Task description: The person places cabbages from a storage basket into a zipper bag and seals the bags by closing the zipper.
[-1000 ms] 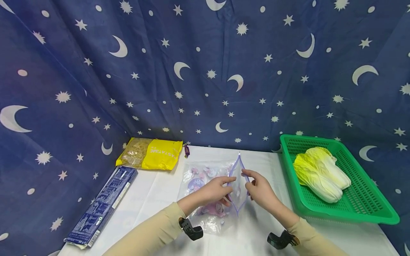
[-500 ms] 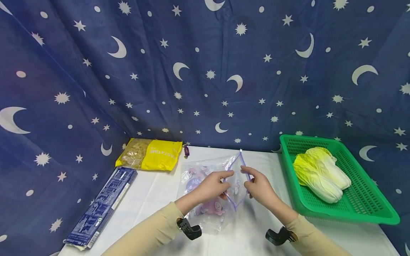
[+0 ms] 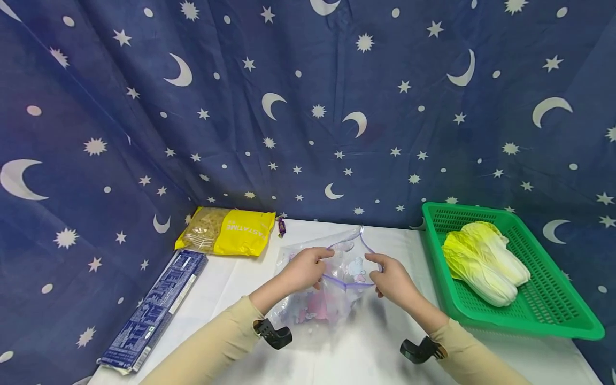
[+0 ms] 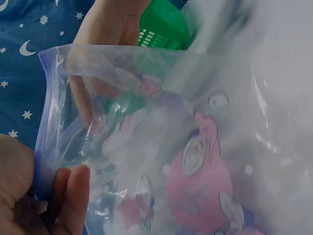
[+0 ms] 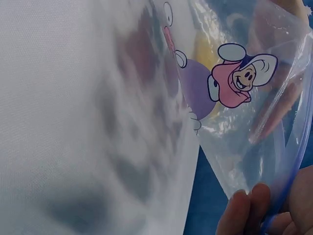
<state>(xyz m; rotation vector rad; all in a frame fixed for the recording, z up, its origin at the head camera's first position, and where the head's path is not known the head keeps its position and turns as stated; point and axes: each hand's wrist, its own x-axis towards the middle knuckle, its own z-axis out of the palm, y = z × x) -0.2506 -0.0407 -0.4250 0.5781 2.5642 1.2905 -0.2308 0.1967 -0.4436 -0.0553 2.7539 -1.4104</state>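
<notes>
A clear zip bag [image 3: 317, 305] with pink and purple cartoon prints is held by both hands over the white table, its purple-edged mouth spread wide. My left hand [image 3: 304, 270] pinches the left side of the mouth; in the left wrist view its fingers [image 4: 76, 193] curl over the purple zip strip [image 4: 44, 122]. On the opposite edge, my right hand [image 3: 395, 279] pinches the strip, and the right wrist view shows those fingers [image 5: 252, 205] at the bag's rim. Through the film a cartoon figure [image 5: 239, 78] stands out. Nothing but prints shows inside the bag.
At the right, a green basket [image 3: 553, 315] holds Chinese cabbage [image 3: 483, 262]. A yellow pasta bag [image 3: 243, 232] lies at the back left, with a small purple-wrapped sweet [image 3: 281, 227] beside it. A long blue box [image 3: 154, 313] lies along the left edge. A patterned curtain [image 3: 308, 107] hangs behind.
My left hand has moved left and slightly up, pulling its side of the bag's mouth away. The opening has gone from a narrow diamond to a wide gap. The right hand stays nearly in place.
</notes>
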